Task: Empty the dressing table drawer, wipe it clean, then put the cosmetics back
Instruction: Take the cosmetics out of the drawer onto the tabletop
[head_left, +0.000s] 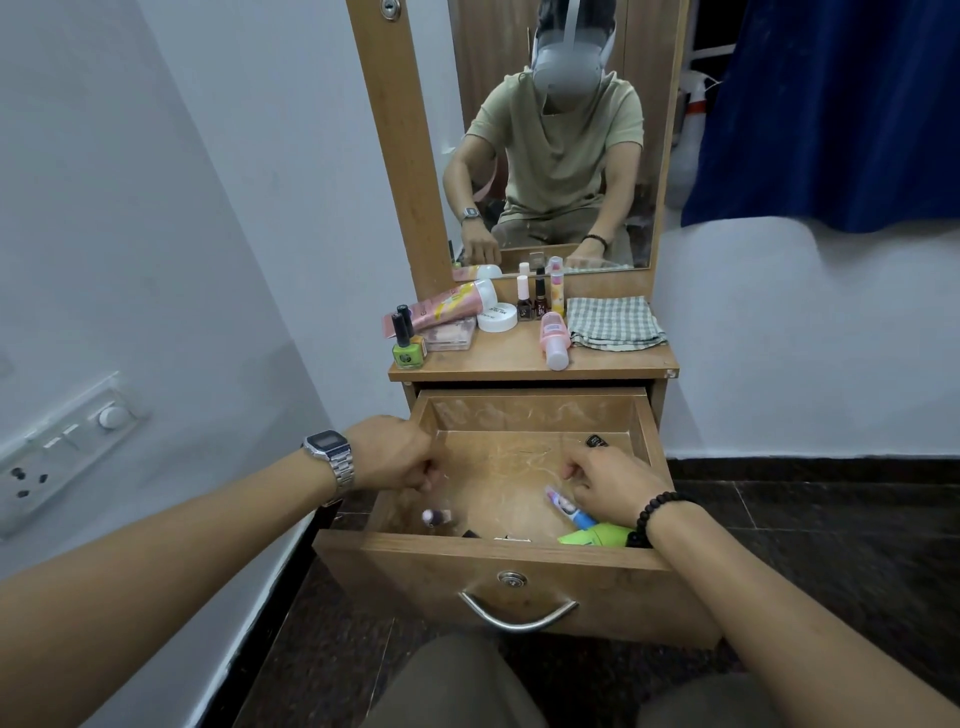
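**Around the dressing table**

A white wall stood to the left, carrying a white switch and socket panel with a round dial. A blue curtain hung at upper right, above more white wall. Just left of the curtain stood a white spray bottle, blurred. The floor was dark speckled stone, meeting the wall along a straight edge.

Soft even light, edges bowed — fingers motion-blurred
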